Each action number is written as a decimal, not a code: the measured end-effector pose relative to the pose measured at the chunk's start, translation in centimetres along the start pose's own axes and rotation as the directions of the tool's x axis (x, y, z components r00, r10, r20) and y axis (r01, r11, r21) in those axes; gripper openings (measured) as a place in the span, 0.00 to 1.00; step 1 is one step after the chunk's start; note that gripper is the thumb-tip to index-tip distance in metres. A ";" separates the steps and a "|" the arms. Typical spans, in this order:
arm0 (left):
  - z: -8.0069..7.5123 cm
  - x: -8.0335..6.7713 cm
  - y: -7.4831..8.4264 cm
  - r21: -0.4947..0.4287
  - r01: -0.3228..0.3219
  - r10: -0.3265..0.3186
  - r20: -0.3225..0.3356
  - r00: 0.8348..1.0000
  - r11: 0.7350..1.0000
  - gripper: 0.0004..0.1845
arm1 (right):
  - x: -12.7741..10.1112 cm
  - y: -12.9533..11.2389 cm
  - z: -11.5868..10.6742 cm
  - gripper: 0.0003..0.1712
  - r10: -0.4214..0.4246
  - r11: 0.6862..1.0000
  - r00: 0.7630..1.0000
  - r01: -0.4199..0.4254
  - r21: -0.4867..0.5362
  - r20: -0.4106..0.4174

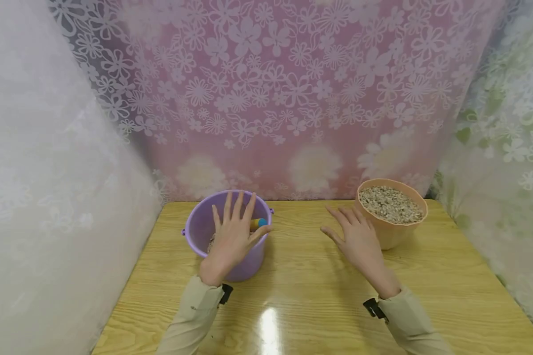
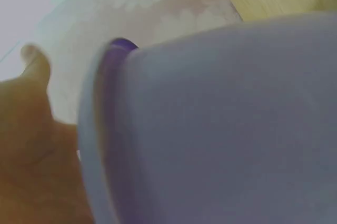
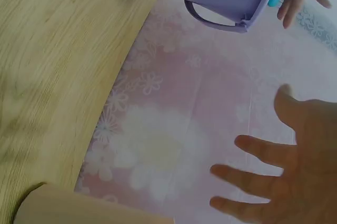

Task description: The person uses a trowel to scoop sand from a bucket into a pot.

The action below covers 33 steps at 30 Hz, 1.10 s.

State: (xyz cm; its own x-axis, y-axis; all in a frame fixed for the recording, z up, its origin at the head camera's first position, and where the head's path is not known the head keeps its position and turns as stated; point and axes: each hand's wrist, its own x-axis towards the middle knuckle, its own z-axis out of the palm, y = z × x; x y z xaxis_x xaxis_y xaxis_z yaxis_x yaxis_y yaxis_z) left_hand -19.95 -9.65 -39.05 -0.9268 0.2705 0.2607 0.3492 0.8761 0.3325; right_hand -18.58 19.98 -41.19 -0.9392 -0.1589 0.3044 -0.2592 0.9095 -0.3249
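My left hand hovers over a purple bucket, its fingers spread and straight. Inside the bucket, partly covered by that hand, lie a yellow handle with a blue end and some grainy material. The left wrist view shows the bucket's outer wall close up beside the hand. My right hand, fingers extended and apart, is just left of a peach-coloured pot filled with speckled grit or gravel; whether it touches the pot I cannot tell. Neither hand holds anything.
Both containers stand near the back of a wood-grain table. Behind it hangs a pink flowered cloth, with pale sheets at the left and right. In the right wrist view, the bucket's handle hangs along its side.
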 end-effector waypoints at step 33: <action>7.7 10.1 13.5 -0.126 -0.234 0.246 0.087 0.965 0.964 0.44 | 1.6 20.6 -4.8 0.38 0.036 0.997 0.996 -0.031 0.072 -0.076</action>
State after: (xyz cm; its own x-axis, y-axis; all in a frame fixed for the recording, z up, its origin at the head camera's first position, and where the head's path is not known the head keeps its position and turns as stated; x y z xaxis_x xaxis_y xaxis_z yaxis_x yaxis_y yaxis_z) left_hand -25.63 7.98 -38.90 -0.8207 0.5115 0.2546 0.5714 0.7307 0.3737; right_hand -24.33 40.35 -43.09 -0.9280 -0.0961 0.3600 -0.2457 0.8841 -0.3974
